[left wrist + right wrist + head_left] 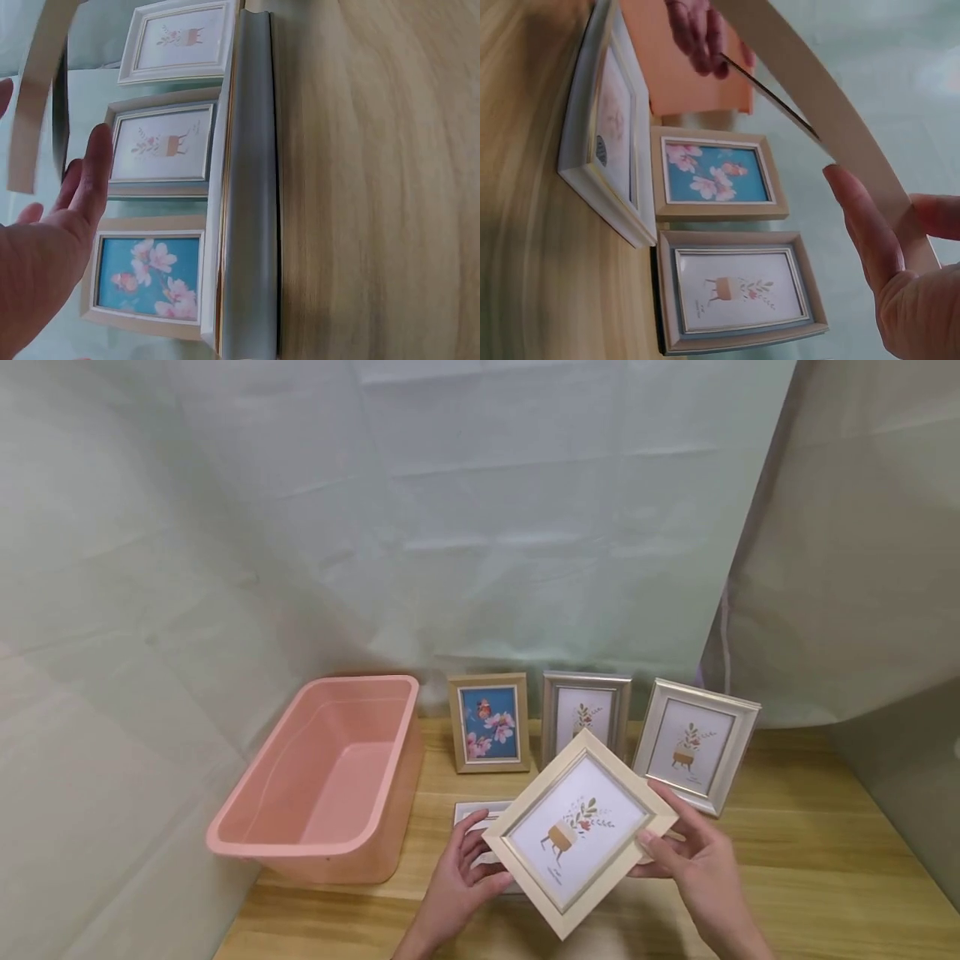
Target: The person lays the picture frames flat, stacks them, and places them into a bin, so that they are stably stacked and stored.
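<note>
A cream picture frame (517, 882) with a plant-in-pot picture is held tilted above the table. My right hand (701, 868) pinches its right corner, thumb on the front and fingers behind. Around the left corner, my left hand (461, 881) has its fingers spread loosely; whether they touch the frame is unclear. In the left wrist view, a gap shows between the left hand (56, 240) and the frame's corner. Beneath the held frame, a white picture frame (641, 161) lies flat on the table, mostly hidden in the head view.
A pink plastic basin (397, 768) stands at left. Along the back stand a tan frame with a blue blossom picture (491, 727), a grey-brown frame (550, 718) and a silver-white frame (738, 739). Pale cloth (480, 527) hangs behind the wooden table (825, 860).
</note>
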Demonstrator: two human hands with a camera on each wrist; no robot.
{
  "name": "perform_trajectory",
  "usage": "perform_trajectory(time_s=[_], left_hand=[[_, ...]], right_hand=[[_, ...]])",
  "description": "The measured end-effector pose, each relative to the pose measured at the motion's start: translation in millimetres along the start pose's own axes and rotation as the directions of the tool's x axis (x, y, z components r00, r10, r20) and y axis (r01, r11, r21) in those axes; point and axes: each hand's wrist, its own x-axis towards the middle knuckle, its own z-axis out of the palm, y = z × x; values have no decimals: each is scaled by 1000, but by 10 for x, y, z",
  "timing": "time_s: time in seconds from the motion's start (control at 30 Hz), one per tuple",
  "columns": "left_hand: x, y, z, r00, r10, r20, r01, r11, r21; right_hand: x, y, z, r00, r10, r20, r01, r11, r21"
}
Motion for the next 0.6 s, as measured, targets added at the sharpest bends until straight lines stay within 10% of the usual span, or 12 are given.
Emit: perform_trajectory(time_s=[0.37,0.6], left_hand=[[-69,-28,87,989,107,-101,-102,993,55],[-139,-75,79,954,299,16,-293,923,251]], right_hand=[[-28,135,158,991,41,-127,-38,999,27],[-62,162,272,962,171,-212,-171,985,18]])
